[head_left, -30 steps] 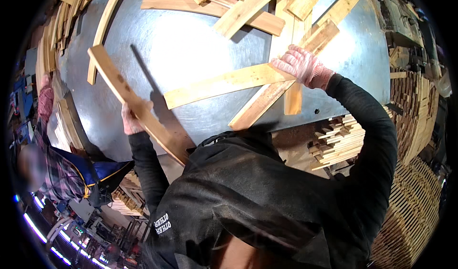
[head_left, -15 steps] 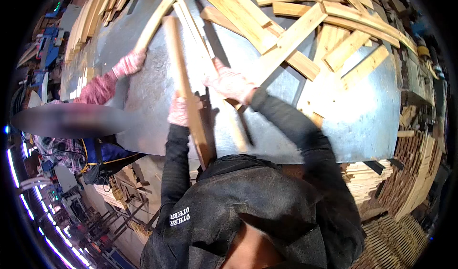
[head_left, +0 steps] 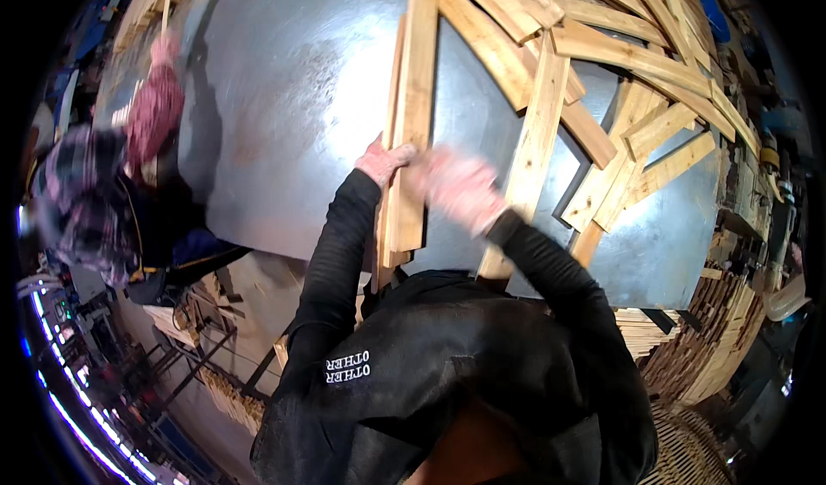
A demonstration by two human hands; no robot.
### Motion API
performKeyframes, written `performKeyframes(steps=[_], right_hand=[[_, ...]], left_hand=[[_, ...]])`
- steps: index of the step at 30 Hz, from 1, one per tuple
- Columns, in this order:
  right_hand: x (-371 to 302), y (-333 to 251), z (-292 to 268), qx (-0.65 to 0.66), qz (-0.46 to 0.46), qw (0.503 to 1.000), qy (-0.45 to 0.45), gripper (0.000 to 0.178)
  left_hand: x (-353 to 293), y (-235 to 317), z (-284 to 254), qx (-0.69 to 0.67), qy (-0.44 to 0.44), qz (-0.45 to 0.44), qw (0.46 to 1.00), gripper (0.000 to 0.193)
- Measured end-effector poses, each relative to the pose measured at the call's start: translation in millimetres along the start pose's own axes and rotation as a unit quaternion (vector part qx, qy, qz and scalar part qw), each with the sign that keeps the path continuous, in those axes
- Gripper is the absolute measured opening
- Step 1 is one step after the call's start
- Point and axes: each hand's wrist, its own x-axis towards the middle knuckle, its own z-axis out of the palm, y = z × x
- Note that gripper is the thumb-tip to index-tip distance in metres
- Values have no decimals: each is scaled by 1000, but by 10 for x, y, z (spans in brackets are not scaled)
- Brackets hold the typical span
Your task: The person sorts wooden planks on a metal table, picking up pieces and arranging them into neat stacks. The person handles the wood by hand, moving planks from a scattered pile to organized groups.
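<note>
My left hand (head_left: 379,163), in a pink-and-white glove, grips a pair of wooden boards (head_left: 416,123) at their left side, with the thumb over the top. The boards lie together lengthwise, one showing its broad face and the other a narrow edge, and their near ends come close to my body. My right hand (head_left: 462,187), gloved alike, is just right of these boards. Motion smears its fingers, so I cannot see whether they touch the wood. Another long board (head_left: 533,132) runs close by my right wrist toward the near edge of the metal tabletop (head_left: 275,132).
A loose heap of boards (head_left: 641,55) covers the table's far right. At the left, a co-worker in a plaid shirt (head_left: 82,197) holds a thin strip (head_left: 169,7) in a gloved hand (head_left: 163,48). Stacked timber (head_left: 718,330) stands off the table's right end.
Both my hands have shifted right, and the boards at my left hand now lie side by side. The co-worker's hand has moved farther away, and the light-coloured pieces between us are gone.
</note>
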Motion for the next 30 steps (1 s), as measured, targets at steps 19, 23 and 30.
performKeyframes(steps=[19,23,30], right_hand=[[307,-431,392,194,106,957,-186,82],[88,-701,431,108,67,970,-208,101],[-16,662,69,50,454,865,210,107]], left_hand=[[-1,327,-706,161,258,-67,950,67],[-24,537,-503,414,276,-116,860,107],[-118,515,-278,424,295,-104,850,114]])
